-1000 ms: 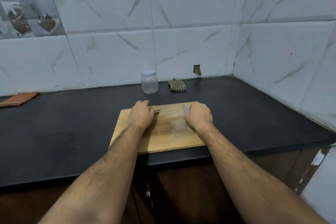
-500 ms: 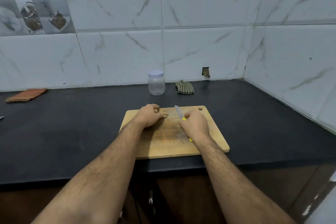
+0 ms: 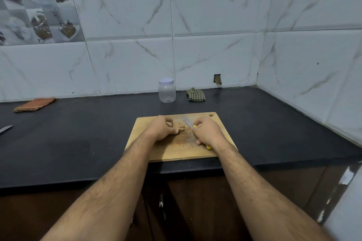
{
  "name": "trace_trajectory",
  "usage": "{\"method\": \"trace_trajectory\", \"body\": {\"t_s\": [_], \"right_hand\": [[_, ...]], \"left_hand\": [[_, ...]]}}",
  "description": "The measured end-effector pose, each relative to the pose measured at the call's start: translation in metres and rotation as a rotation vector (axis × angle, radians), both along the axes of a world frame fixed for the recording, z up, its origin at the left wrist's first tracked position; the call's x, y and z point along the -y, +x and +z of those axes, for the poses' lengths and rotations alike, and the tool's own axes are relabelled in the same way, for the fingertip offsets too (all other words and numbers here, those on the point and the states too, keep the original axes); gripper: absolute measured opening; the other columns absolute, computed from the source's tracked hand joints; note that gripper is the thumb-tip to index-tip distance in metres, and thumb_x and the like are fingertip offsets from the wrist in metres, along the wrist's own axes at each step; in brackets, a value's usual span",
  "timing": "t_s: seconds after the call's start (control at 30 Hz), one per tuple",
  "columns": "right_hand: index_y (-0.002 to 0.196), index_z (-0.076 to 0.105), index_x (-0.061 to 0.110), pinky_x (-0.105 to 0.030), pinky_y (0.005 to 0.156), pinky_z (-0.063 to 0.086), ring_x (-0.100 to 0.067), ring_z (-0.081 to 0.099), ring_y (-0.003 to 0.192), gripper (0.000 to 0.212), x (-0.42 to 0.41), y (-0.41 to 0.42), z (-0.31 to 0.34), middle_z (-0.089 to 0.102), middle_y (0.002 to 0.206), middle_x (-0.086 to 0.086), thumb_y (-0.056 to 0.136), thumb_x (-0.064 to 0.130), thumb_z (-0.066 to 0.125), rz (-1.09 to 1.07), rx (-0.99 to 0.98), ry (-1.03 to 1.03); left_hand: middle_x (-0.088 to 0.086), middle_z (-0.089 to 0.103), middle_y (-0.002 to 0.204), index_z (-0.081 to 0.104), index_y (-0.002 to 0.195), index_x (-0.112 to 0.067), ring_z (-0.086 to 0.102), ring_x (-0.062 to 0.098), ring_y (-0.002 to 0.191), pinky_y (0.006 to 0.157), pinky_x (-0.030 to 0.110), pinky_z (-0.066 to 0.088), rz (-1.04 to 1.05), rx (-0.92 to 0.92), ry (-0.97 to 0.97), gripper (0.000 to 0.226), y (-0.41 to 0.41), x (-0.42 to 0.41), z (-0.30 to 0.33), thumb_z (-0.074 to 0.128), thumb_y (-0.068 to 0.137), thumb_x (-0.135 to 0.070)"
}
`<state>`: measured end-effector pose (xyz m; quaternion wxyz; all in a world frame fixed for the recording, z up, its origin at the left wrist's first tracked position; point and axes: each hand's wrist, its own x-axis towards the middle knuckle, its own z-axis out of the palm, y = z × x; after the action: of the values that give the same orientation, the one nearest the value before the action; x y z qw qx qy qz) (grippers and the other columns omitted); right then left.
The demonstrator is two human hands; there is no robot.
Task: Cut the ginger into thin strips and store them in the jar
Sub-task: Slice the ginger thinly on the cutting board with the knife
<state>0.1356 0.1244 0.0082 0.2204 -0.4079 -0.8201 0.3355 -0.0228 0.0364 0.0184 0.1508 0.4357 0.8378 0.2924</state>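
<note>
1. Right now the left hand (image 3: 161, 128) is curled over the ginger (image 3: 181, 127) in the middle of the frame, pinning it down on the wooden cutting board (image 3: 176, 152).
2. Close on the right, the right hand (image 3: 208, 133) is wrapped around the yellow handle of a small knife (image 3: 187, 121), whose blade points up and to the left, just beside the ginger.
3. One bad thing could happen: the blade is very near the left fingertips (image 3: 175, 131), so a slip could nick them.
4. That slip could come from the ginger rolling, because it is a small bumpy lump and does not sit flat.
5. Pushing too hard could also make the ginger shoot off the board onto the dark counter (image 3: 78, 143).
6. Thick, uneven pieces could come out too, if the knife goes down crooked.
7. Looking at the ginger, it is a small, light brown, knobby piece, mostly hidden by the hand, and I cannot tell if any strips are cut yet.
8. Up above the board stands the clear jar (image 3: 167, 91) by the wall, with its white lid on and nothing inside that I can see.
</note>
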Motion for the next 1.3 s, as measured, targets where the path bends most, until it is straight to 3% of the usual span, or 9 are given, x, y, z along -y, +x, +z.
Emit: {"method": "trace_trajectory", "body": {"t_s": [0.2, 0.33, 0.53, 0.67, 0.9, 1.03, 1.13, 1.23, 1.3], "right_hand": [[0.089, 0.066, 0.017, -0.032, 0.064, 0.049, -0.022, 0.062, 0.08, 0.01, 0.008, -0.004, -0.003, 0.066, 0.081, 0.0, 0.084, 0.018, 0.057, -0.015, 0.126, 0.104], [0.083, 0.062, 0.02, -0.031, 0.063, 0.046, -0.021, 0.06, 0.082, 0.009, 0.011, -0.006, -0.004, 0.064, 0.081, 0.002, 0.086, 0.017, 0.054, -0.008, 0.159, 0.143], [0.086, 0.06, 0.022, -0.031, 0.065, 0.042, -0.022, 0.056, 0.085, 0.01, 0.015, -0.007, -0.004, 0.063, 0.085, 0.001, 0.087, 0.016, 0.053, -0.014, 0.199, 0.221], [0.082, 0.062, 0.021, -0.031, 0.062, 0.041, -0.02, 0.055, 0.08, 0.01, 0.016, -0.01, -0.005, 0.062, 0.082, 0.001, 0.086, 0.017, 0.054, -0.015, 0.233, 0.232], [0.094, 0.066, 0.016, -0.031, 0.068, 0.046, -0.021, 0.058, 0.083, 0.013, 0.016, -0.011, 0.005, 0.066, 0.09, -0.002, 0.09, 0.016, 0.054, 0.005, 0.317, 0.268], [0.096, 0.064, 0.015, -0.031, 0.066, 0.043, -0.022, 0.056, 0.082, 0.014, 0.018, -0.009, 0.007, 0.063, 0.089, -0.001, 0.09, 0.014, 0.051, -0.002, 0.33, 0.287], [0.099, 0.064, 0.015, -0.03, 0.066, 0.042, -0.021, 0.056, 0.082, 0.016, 0.019, -0.008, 0.008, 0.062, 0.089, -0.001, 0.09, 0.013, 0.05, -0.004, 0.335, 0.298], [0.102, 0.065, 0.015, -0.031, 0.065, 0.043, -0.02, 0.056, 0.082, 0.018, 0.02, -0.008, 0.009, 0.061, 0.088, 0.0, 0.09, 0.013, 0.05, -0.009, 0.33, 0.294], [0.103, 0.064, 0.015, -0.03, 0.064, 0.043, -0.019, 0.056, 0.082, 0.018, 0.021, -0.007, 0.008, 0.061, 0.087, 0.001, 0.091, 0.013, 0.051, -0.009, 0.328, 0.289]], "left_hand": [[0.0, 0.066, 0.102, 0.052, 0.139, -0.015, 0.06, 0.017, 0.101, 0.091, 0.026, 0.042, -0.034, 0.073, 0.029, 0.058, -0.003, 0.004, -0.005, 0.074, 0.085, -0.016], [0.002, 0.07, 0.103, 0.05, 0.14, -0.011, 0.063, 0.015, 0.096, 0.095, 0.028, 0.045, -0.035, 0.155, 0.08, 0.058, -0.01, 0.005, -0.013, 0.071, 0.087, -0.009], [-0.008, 0.063, 0.085, 0.048, 0.141, -0.007, 0.059, 0.006, 0.085, 0.079, 0.017, 0.042, -0.015, 0.197, 0.175, 0.06, -0.007, 0.003, -0.023, 0.073, 0.086, -0.011], [-0.011, 0.063, 0.081, 0.05, 0.14, -0.006, 0.06, 0.008, 0.088, 0.096, 0.025, 0.044, -0.002, 0.19, 0.209, 0.062, -0.006, 0.001, -0.028, 0.076, 0.084, -0.015], [-0.008, 0.063, 0.084, 0.049, 0.14, -0.008, 0.062, 0.011, 0.093, 0.095, 0.028, 0.046, 0.013, 0.164, 0.241, 0.069, -0.002, 0.002, -0.03, 0.079, 0.081, -0.027], [-0.007, 0.06, 0.082, 0.064, 0.118, -0.02, 0.059, 0.011, 0.089, 0.091, 0.032, 0.049, 0.056, 0.08, 0.237, 0.051, 0.001, 0.002, -0.03, 0.078, 0.077, -0.047], [-0.008, 0.064, 0.096, 0.061, 0.129, -0.017, 0.061, 0.013, 0.098, 0.092, 0.034, 0.05, 0.092, 0.037, 0.223, 0.065, 0.002, -0.001, -0.03, 0.077, 0.076, -0.051], [-0.003, 0.067, 0.116, 0.061, 0.132, -0.019, 0.06, 0.014, 0.108, 0.098, 0.034, 0.048, 0.076, 0.066, 0.202, 0.059, 0.001, -0.002, -0.031, 0.075, 0.081, -0.045], [-0.001, 0.068, 0.119, 0.063, 0.128, -0.018, 0.06, 0.014, 0.109, 0.1, 0.034, 0.046, 0.06, 0.089, 0.208, 0.051, -0.001, -0.001, -0.03, 0.075, 0.083, -0.04]]}}
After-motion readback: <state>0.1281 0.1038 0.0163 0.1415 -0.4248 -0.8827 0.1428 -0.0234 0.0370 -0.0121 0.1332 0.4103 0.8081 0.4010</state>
